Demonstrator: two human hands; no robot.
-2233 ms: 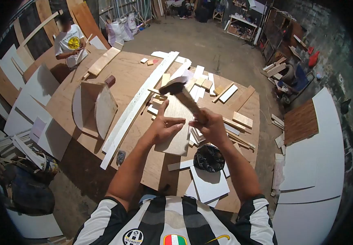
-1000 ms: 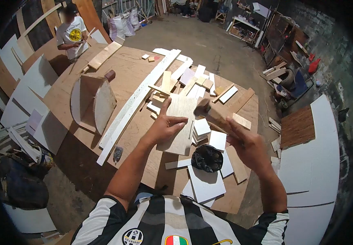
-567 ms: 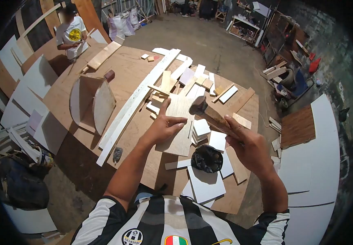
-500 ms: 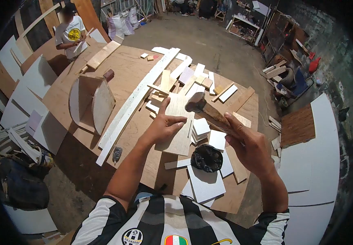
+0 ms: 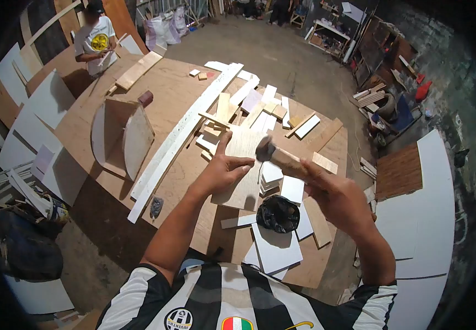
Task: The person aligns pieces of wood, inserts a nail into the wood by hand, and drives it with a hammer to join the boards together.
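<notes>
My right hand [image 5: 334, 201] is wrapped round the wooden handle of a hammer [image 5: 287, 159]. Its dark metal head hangs over the right edge of a pale wooden board [image 5: 238, 190]. My left hand [image 5: 224, 170] grips this board at its left side, index finger and thumb stretched across the top and the other fingers bent. A thin dark line by the hammer head may be a nail or a shadow; I cannot tell. Below the right hand stands a black plastic bag [image 5: 278, 214], its mouth open, beside stacked white square pieces [image 5: 271, 175].
The wooden worktable [image 5: 185, 82] carries a long white plank [image 5: 185, 143], wood offcuts [image 5: 260, 118] and a curved wooden box frame [image 5: 122, 137]. White panels [image 5: 414, 220] lean at the right. Another person [image 5: 96, 44] stands at the far left, holding a light strip.
The hammer head has come down and slightly right, closer to the board's right edge. My right hand has moved slightly down; my left hand has stayed nearly in place.
</notes>
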